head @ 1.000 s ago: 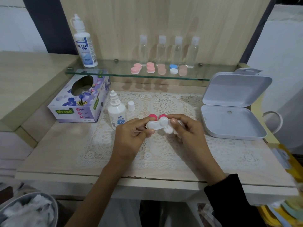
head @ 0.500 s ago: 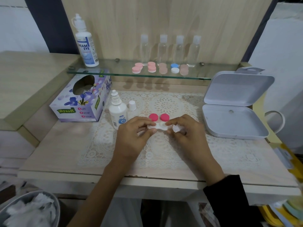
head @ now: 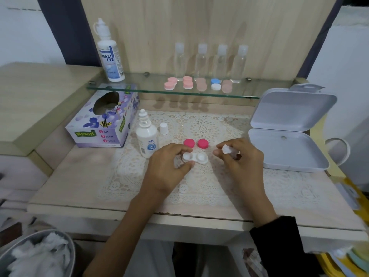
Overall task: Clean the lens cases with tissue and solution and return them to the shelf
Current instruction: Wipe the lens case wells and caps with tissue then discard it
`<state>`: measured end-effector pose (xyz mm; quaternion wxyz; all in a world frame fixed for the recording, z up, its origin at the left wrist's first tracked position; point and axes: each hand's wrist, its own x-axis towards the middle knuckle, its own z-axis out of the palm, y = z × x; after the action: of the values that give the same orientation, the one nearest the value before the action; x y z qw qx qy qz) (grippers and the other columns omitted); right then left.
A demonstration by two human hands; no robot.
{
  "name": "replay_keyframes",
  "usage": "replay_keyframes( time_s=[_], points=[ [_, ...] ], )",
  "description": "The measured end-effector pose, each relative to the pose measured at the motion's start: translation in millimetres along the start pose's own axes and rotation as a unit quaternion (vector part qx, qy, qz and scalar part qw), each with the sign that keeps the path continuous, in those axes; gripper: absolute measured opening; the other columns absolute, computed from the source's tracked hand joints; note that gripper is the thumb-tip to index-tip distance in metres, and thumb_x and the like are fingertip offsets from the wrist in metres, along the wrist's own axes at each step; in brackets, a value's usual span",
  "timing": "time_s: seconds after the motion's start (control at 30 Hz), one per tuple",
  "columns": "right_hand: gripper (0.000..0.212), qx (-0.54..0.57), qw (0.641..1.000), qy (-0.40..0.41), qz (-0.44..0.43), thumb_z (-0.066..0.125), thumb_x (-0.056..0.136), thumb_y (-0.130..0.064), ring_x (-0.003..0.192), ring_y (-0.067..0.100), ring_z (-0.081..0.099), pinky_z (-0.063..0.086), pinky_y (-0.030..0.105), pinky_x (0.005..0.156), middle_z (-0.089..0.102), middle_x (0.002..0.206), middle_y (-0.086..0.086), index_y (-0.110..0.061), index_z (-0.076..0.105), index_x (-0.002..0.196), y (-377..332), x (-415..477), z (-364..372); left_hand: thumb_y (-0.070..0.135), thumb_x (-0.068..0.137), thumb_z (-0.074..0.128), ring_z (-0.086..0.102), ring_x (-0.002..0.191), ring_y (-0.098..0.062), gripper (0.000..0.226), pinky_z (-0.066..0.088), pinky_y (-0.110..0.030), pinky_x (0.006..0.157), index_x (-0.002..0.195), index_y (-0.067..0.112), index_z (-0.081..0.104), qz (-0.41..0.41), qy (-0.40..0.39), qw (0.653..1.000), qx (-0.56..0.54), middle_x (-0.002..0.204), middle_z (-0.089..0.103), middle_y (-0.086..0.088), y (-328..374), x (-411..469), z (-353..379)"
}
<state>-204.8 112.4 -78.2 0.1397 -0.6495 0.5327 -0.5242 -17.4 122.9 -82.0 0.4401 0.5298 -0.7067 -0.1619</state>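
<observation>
A white lens case (head: 197, 157) with both wells uncovered lies on the lace mat, and my left hand (head: 167, 168) pinches its left end between thumb and fingers. Its two pink caps (head: 189, 142) (head: 202, 143) lie just behind it. My right hand (head: 239, 158) is apart from the case, to its right, and pinches a small wad of tissue (head: 226, 149). A small solution bottle (head: 146, 137) stands open at the left with its white cap (head: 164, 128) beside it. Several closed lens cases (head: 187, 82) lie on the glass shelf (head: 139, 89).
A purple tissue box (head: 103, 122) sits at the left under the shelf. A large solution bottle (head: 108, 54) and several clear bottles (head: 201, 60) stand on the shelf. An open white box (head: 285, 144) lies at the right. A bin with used tissue (head: 38, 254) is at the bottom left.
My right hand has pulled the tissue off the case and moved right. My left hand has lowered the case onto the mat in front of the pink caps.
</observation>
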Motion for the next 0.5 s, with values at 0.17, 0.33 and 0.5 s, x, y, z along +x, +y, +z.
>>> replay_keyframes(
  time_s=[0.17, 0.33, 0.5],
  points=[
    [0.019, 0.055, 0.998, -0.038, 0.004, 0.073, 0.08, -0.001, 0.093, 0.007, 0.062, 0.053, 0.023, 0.07, 0.067, 0.097, -0.003, -0.014, 0.075, 0.094, -8.3, -7.4, -1.4, 0.032, 0.079, 0.067, 0.061, 0.096, -0.002, 0.028, 0.049, -0.025, 0.088, 0.105, 0.02, 0.07, 0.009, -0.071, 0.997, -0.023, 0.101, 0.067, 0.011, 1.6, 0.8, -17.7],
    [0.023, 0.085, 0.994, -0.069, -0.01, 0.072, 0.078, 0.004, 0.092, 0.007, 0.063, 0.052, 0.017, 0.067, 0.069, 0.096, -0.006, -0.015, 0.076, 0.09, -22.9, -26.8, 7.1, 0.031, 0.082, 0.062, 0.06, 0.097, -0.003, 0.024, 0.047, -0.024, 0.087, 0.104, 0.023, 0.069, 0.04, -0.075, 0.996, 0.019, 0.102, 0.067, 0.014, -7.6, -18.2, -45.2],
    [0.028, 0.137, 0.981, -0.129, -0.053, 0.069, 0.076, 0.005, 0.091, 0.005, 0.063, 0.049, 0.014, 0.067, 0.068, 0.095, -0.008, -0.018, 0.076, 0.091, -44.0, -43.5, 30.9, 0.034, 0.085, 0.058, 0.059, 0.101, 0.0, 0.022, 0.047, -0.027, 0.091, 0.104, 0.03, 0.068, 0.024, -0.03, 0.996, 0.086, 0.105, 0.066, 0.02, -23.1, -41.1, -85.7]
  ],
)
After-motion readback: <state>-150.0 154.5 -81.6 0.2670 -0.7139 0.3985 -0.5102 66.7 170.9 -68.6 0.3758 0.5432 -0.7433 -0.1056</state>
